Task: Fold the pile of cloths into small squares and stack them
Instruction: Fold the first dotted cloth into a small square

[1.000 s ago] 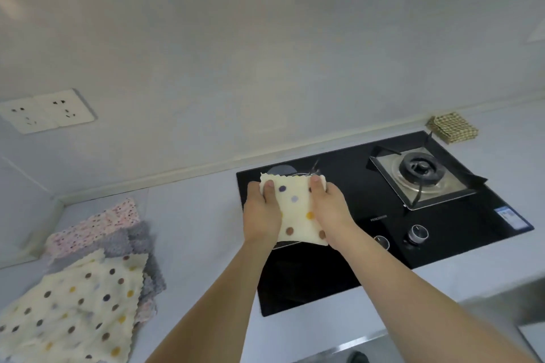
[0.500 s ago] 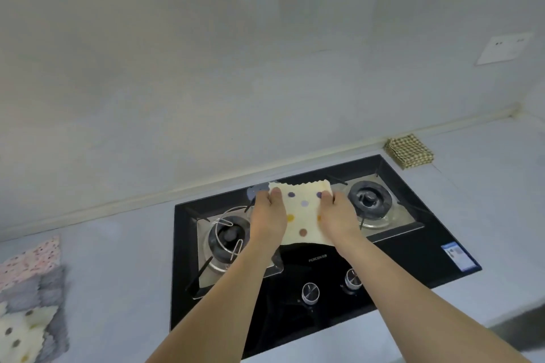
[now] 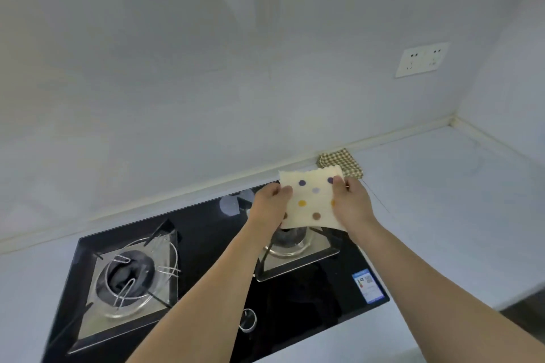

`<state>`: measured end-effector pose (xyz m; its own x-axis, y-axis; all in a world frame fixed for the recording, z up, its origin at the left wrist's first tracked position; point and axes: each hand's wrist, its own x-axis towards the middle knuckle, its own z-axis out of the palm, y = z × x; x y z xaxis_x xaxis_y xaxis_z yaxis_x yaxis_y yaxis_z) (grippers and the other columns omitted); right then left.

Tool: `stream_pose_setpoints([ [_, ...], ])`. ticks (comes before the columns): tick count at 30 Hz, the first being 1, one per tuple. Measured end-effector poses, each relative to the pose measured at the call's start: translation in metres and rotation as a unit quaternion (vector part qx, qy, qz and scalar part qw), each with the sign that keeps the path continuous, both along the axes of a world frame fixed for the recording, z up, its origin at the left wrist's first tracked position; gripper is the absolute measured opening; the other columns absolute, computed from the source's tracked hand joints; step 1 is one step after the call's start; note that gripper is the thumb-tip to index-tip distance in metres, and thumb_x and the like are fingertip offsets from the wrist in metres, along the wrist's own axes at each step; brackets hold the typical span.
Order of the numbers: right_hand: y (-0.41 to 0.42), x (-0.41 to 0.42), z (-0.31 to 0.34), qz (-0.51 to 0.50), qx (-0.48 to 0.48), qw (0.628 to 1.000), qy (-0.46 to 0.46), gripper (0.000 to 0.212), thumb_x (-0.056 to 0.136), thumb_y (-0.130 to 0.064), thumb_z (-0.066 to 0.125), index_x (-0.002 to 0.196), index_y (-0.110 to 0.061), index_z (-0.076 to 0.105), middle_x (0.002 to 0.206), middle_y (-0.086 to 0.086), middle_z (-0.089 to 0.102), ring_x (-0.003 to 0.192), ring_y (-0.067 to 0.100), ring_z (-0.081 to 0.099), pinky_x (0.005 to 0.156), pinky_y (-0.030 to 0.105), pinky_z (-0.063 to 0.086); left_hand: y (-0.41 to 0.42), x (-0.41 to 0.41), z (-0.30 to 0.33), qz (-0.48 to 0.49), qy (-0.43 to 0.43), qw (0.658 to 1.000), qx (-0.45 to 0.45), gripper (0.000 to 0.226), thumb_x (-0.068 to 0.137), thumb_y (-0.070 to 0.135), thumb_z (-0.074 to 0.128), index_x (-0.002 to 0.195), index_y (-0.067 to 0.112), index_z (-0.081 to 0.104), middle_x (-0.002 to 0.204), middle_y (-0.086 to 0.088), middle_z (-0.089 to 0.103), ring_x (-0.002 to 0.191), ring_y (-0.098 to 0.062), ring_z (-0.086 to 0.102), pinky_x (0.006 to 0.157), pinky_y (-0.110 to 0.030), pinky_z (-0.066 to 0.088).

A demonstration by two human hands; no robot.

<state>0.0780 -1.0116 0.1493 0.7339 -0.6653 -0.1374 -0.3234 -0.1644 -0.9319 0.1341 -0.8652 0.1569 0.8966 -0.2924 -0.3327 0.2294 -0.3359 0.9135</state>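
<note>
In view are 2 hands, the left hand (image 3: 269, 209) and the right hand (image 3: 352, 206), and 2 cloths: 1 dotted cloth (image 3: 311, 200) and 1 folded checked cloth (image 3: 342, 160). The hob (image 3: 206, 244) is 1, with 2 burners, a left burner (image 3: 129, 277) and a right burner (image 3: 290, 240), 1 visible knob (image 3: 248, 320) and 1 blue sticker (image 3: 368, 286). The wall carries 1 socket plate (image 3: 421, 59).

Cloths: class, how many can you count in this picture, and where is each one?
2. The polka-dot cloth is held up over the stove by both hands; the checked cloth lies folded on the counter by the wall. Others may lie out of view.
</note>
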Motion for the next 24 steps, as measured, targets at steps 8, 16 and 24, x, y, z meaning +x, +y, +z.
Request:
stream_pose_setpoints([
  [8,-0.094,-0.003,-0.011,0.009,0.265,0.956,0.121,0.026,0.099,-0.027,0.04,0.103,-0.013,0.062,0.096,0.009,0.067,0.086,0.025,0.063,0.073,0.035,0.051,-0.084,0.015,-0.032,0.027,0.033,0.999,0.028,0.016,0.1,0.021,0.046,0.09,0.023,0.058,0.09,-0.003,0.063,0.074,-0.018,0.057,0.063,-0.029,0.051],
  [16,-0.225,0.008,-0.052,-0.029,0.243,0.959,0.144,0.045,0.089,0.005,0.042,0.128,-0.016,0.047,0.119,0.014,0.057,0.084,0.022,0.053,0.066,0.028,0.044,-0.219,0.032,-0.065,0.02,0.081,0.996,0.035,0.013,0.096,0.02,0.053,0.099,0.013,0.064,0.082,-0.003,0.062,0.059,-0.016,0.057,0.055,-0.028,0.052],
  [24,-0.348,0.071,-0.082,-0.02,0.173,0.976,0.129,0.052,0.088,0.007,0.038,0.132,-0.02,0.044,0.117,0.006,0.05,0.092,0.019,0.05,0.064,0.026,0.039,-0.346,0.081,-0.087,0.054,0.108,0.991,0.056,0.011,0.093,0.013,0.055,0.085,0.017,0.061,0.083,-0.005,0.065,0.069,-0.023,0.067,0.067,-0.045,0.061],
])
